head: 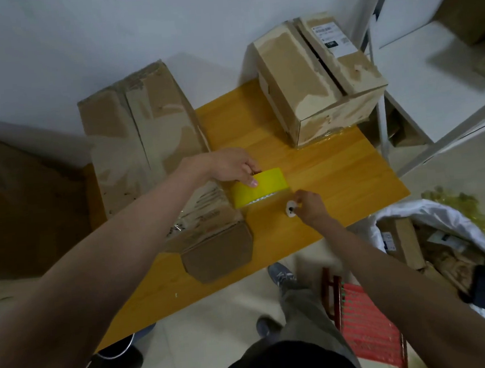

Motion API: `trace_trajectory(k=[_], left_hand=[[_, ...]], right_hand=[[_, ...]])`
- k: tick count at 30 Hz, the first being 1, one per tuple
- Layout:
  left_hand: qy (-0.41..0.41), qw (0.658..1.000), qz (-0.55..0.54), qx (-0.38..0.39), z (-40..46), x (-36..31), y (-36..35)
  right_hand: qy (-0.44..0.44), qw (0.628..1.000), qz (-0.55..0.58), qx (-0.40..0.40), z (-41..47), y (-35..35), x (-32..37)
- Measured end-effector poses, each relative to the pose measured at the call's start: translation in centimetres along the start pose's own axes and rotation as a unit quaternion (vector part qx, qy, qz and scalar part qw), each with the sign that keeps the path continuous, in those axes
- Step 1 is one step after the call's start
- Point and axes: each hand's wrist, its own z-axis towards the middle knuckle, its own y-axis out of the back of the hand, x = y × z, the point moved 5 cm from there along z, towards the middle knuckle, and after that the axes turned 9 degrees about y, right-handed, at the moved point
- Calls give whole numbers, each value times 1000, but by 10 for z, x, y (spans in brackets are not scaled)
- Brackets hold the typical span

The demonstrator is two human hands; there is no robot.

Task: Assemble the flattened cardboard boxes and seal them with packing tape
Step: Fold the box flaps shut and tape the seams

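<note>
A: Head view: your biggest thing is the long cardboard box (143, 139), lying on the wooden table (337, 175) just behind and left of your left hand (228, 164).

B: And the second box?

A: The taped box with a shipping label (317, 80) stands well beyond your right hand (310, 207), far corner.

B: The tape?

A: The yellow packing tape roll (260, 186) sits under your left hand, fingers curled over its top edge. It is just left of your right hand, which pinches a small white object (291, 208); what that is, you cannot tell.
</note>
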Motion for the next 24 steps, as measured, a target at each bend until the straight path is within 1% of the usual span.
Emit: trace_trajectory(k=[2,4,6,7,9,10,11,12,14,15,16,18,19,20,24], left_hand=[[2,1000,-7,-1,1,-2,-2],[4,1000,14,-5,-1,-10,-2],[12,999,37,-14,-3,-19,-2],[12,999,43,-17,-4,-24,-2],[7,999,45,-24,-7,-33,-1],[-2,999,36,-37,-9,-37,-1],[-17,997,23,-66,-13,-42,1],[-33,993,12,-116,-17,-46,3],[-48,968,2,-246,-29,-50,6],[-33,955,-7,-293,-35,-49,5],[-5,948,-21,-317,-40,-46,1],[59,944,-47,-322,-45,-40,-12],[77,941,-55,-325,-48,-39,-19],[80,937,-64,-335,-50,-39,-25],[41,910,-117,-396,-67,-49,-41]], right_hand=[[64,998,21,-17,-1,18,15],[169,983,68,-38,-11,40,40],[250,965,71,-18,-25,55,63],[265,962,64,-3,-30,60,71],[257,965,48,2,-38,72,79],[251,967,45,-6,-42,79,80],[246,968,50,-15,-47,85,81],[239,969,65,-27,-53,90,80],[220,967,120,-44,-67,95,76],[210,964,153,-47,-74,96,73],[202,960,188,-47,-82,96,71],[187,948,255,-42,-94,93,67],[182,943,276,-42,-98,90,66],[178,939,290,-43,-101,87,63],[175,931,315,-59,-111,76,58]])
